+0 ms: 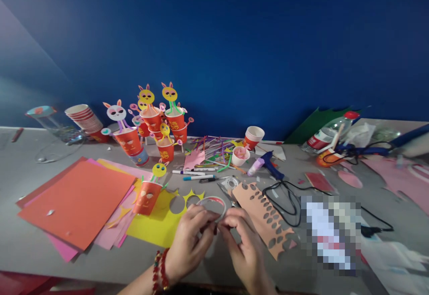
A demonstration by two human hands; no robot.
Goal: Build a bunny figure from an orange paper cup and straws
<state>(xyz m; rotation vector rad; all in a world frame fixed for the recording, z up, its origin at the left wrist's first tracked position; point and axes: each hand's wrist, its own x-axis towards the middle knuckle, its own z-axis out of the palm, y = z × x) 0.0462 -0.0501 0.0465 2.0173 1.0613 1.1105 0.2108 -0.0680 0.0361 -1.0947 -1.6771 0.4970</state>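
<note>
In the head view, a narrow roll of clear tape (220,200) is held up in front of me, its ring standing above my fingertips. My left hand (192,232), with red bead bracelets at the wrist, is closed on the ring's lower left side. My right hand (244,243) pinches at its lower right edge, thumb and forefinger pressed together close to the left fingertips. Whether a loose strip of tape lies between the fingertips is too small to tell. Yellow paper (150,228) with round cut-outs lies left of the hands, and peach paper (261,214) full of holes lies right.
A red paper cup figure (147,199) stands behind orange sheets (80,196); several similar cup figures (167,120) stand farther back. Markers (197,178), pipe cleaners (214,149), a glue gun (271,165) with black cord and a plastic bottle (326,136) occupy the back and right.
</note>
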